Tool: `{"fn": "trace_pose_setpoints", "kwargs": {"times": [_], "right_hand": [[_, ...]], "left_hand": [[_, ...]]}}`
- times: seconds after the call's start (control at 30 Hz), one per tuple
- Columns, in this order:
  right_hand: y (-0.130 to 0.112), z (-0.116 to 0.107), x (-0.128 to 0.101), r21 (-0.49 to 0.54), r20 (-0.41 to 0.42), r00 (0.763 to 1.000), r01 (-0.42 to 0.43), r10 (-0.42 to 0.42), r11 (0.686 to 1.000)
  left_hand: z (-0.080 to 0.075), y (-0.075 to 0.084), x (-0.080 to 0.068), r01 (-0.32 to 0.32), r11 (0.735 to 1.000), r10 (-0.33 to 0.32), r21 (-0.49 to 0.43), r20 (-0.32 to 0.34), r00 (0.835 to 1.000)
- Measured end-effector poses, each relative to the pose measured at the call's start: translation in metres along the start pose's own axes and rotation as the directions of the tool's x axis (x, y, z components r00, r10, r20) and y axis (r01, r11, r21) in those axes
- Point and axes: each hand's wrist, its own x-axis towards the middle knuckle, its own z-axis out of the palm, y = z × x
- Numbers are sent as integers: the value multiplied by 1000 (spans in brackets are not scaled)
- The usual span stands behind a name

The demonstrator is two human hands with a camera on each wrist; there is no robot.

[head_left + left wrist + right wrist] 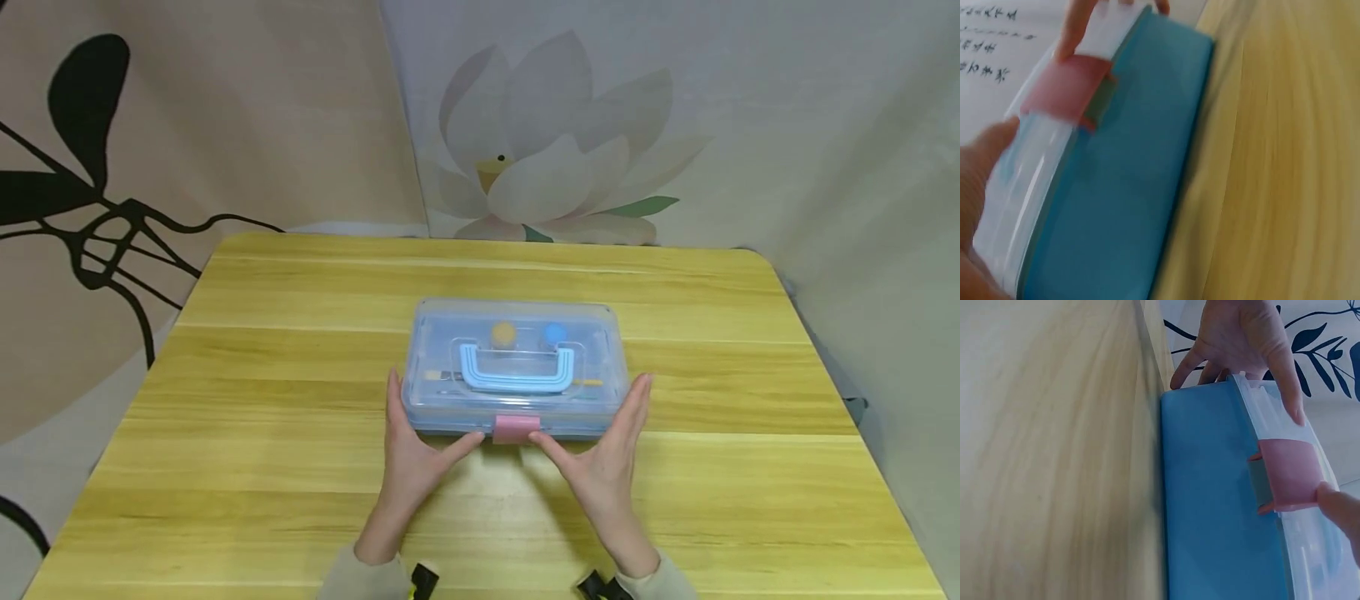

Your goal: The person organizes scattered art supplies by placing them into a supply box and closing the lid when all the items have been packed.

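A plastic case (517, 317) with a clear lid and blue base lies flat on the table, lid down over the base. Its light blue handle (517, 383) is folded onto the lid. On the front is a pink latch (516, 429), standing out from the blue base in the right wrist view. My left hand (411, 462) rests its straight fingers along the left end, thumb stretched to the front edge beside the latch. At the right end, my right hand (609, 467) mirrors this, its thumb (1335, 503) touching the latch's edge.
Through the lid show a tan round thing (503, 335), a blue round thing (555, 334) and a brush (588, 382). The wooden table (247, 400) runs out around the case. Behind it hangs cloth with a printed lotus (555, 167).
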Motion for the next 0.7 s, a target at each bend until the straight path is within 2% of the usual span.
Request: {"fn": "trace_pose_setpoints", "kwargs": {"times": [0.17, 0.47, 0.7], "right_hand": [[3, 2, -1, 9, 17, 1000, 2, -3, 1000], [9, 4, -2, -15, 9, 996, 84, -84, 996], [13, 9, -2, -33, -40, 979, 197, -198, 980]], "left_hand": [[16, 5, -8, -21, 998, 28, 64, -111, 993], [23, 0, -7, -105, 990, 119, 96, -156, 981], [26, -2, -8, -95, 986, 118, 135, -179, 977]]}}
